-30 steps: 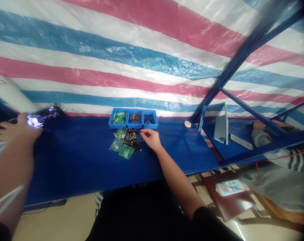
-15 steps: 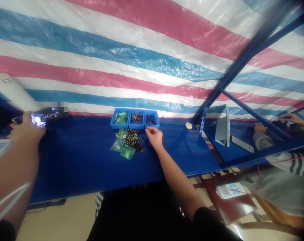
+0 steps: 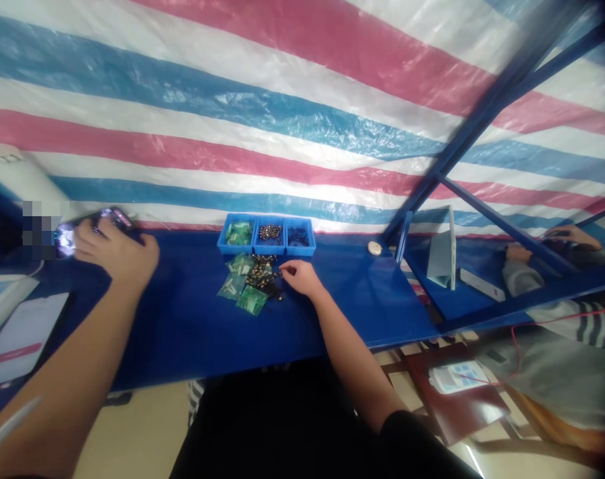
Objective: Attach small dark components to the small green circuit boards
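Packets (image 3: 251, 301) before bins (image 3: 271, 251), perhaps touching

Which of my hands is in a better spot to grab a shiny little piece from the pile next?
Probably your right hand: its fingertips are right beside the pile of small pieces. Your left hand is farther away, over the lit-screen device.
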